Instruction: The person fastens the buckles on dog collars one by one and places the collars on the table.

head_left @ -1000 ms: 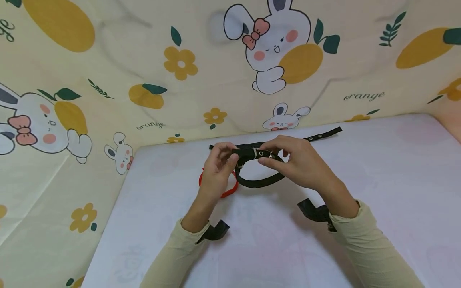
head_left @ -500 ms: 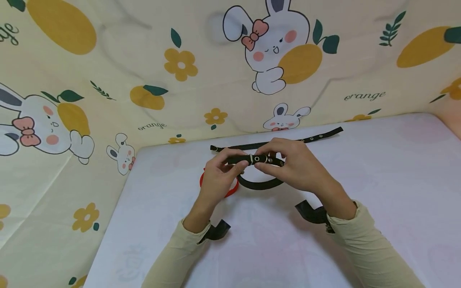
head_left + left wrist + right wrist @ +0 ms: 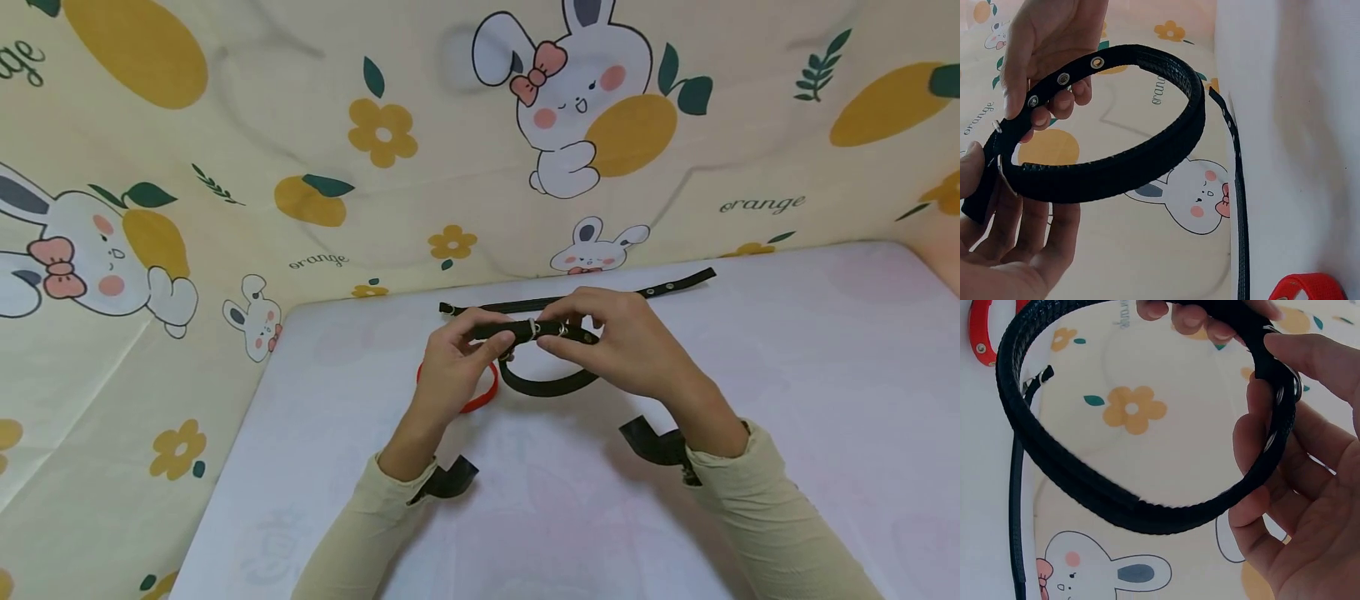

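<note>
A black collar (image 3: 551,388) with metal eyelets and a buckle is held up as a closed loop above the table. My left hand (image 3: 456,358) pinches its flat strap end beside the buckle, thumb in front and fingers behind. On the buckle's other side, my right hand (image 3: 626,346) grips the eyelet stretch between thumb and fingers. In the left wrist view several eyelets show along the collar (image 3: 1110,178), and its tail passes through the metal buckle (image 3: 1007,175). The right wrist view shows the loop's padded band (image 3: 1085,472) hanging free of both palms.
Behind the hands a second black collar (image 3: 517,306) lies stretched out along the table's back edge. A red collar (image 3: 486,398) lies looped on the white table (image 3: 570,517), partly hidden by my left hand. A printed rabbit-and-orange cloth (image 3: 412,200) rises behind.
Both hands have come down slightly with the collar, and its buckle part has turned more level. My left thumb has slid onto the strap. The buckle sits a little farther right.
</note>
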The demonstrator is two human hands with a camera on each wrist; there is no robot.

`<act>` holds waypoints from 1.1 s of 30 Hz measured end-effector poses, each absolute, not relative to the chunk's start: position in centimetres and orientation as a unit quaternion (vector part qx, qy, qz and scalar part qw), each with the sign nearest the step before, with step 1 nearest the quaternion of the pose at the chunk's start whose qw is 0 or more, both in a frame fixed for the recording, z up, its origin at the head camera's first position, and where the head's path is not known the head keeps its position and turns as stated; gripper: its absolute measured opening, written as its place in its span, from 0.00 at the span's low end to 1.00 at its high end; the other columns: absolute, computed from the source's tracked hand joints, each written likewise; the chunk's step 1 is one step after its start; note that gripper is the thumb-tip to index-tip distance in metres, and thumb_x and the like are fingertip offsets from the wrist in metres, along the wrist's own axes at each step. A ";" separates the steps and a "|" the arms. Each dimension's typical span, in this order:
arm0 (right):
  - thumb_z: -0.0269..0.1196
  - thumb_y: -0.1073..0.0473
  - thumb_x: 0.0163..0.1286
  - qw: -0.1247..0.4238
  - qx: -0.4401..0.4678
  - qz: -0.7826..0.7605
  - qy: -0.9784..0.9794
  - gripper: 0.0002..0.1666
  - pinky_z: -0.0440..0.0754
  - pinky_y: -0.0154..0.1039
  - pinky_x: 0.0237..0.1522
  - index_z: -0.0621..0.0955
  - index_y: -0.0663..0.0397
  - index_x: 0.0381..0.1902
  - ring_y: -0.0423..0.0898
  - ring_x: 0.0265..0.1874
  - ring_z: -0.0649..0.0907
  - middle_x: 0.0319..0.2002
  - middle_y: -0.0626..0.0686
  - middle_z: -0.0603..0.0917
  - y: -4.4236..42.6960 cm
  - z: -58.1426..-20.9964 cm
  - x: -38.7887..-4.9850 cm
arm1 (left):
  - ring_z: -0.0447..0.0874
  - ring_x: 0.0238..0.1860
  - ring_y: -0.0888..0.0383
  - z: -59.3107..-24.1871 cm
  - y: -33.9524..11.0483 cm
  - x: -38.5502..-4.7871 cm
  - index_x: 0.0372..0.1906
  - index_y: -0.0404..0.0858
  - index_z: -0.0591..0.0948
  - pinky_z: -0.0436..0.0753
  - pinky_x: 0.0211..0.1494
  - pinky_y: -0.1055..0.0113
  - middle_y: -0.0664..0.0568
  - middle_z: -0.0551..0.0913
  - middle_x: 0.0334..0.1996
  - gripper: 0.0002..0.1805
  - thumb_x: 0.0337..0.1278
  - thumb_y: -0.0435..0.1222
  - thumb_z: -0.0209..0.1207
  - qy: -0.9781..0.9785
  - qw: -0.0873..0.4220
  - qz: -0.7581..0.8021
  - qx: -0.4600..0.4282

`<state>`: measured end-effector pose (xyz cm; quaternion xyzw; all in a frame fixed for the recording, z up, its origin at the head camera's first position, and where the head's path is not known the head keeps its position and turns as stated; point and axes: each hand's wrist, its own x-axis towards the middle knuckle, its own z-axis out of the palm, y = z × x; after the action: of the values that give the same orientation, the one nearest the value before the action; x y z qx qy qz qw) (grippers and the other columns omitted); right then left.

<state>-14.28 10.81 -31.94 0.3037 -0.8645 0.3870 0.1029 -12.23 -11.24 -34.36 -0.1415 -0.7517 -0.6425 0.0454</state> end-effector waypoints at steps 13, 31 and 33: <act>0.72 0.50 0.62 0.056 0.304 0.382 -0.871 0.10 0.75 0.37 0.35 0.86 0.40 0.42 0.36 0.33 0.78 0.32 0.38 0.83 10.5 -32.2 -14.2 | 0.86 0.33 0.55 -34.6 -11.8 -12.5 0.48 0.31 0.82 0.86 0.45 0.68 0.45 0.82 0.43 0.12 0.59 0.27 0.65 -0.733 -0.018 -0.664 -0.147; 0.74 0.49 0.60 0.068 0.312 0.360 -0.876 0.12 0.78 0.41 0.41 0.88 0.43 0.41 0.36 0.34 0.80 0.31 0.38 0.85 10.4 -32.0 -14.2 | 0.84 0.43 0.57 -34.5 -11.8 -12.5 0.43 0.33 0.87 0.85 0.46 0.70 0.45 0.85 0.42 0.11 0.53 0.29 0.70 -0.747 0.049 -0.640 -0.174; 0.73 0.49 0.60 0.067 0.309 0.363 -0.877 0.13 0.78 0.40 0.41 0.88 0.43 0.42 0.36 0.35 0.80 0.34 0.39 0.87 10.6 -31.9 -14.2 | 0.84 0.43 0.58 -34.5 -11.7 -12.4 0.44 0.32 0.87 0.85 0.46 0.70 0.45 0.86 0.42 0.11 0.53 0.28 0.70 -0.741 0.044 -0.649 -0.167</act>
<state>-14.25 10.55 -31.94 0.3088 -0.8767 0.3629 0.0668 -12.41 -11.73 -34.46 -0.1670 -0.7412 -0.6487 0.0438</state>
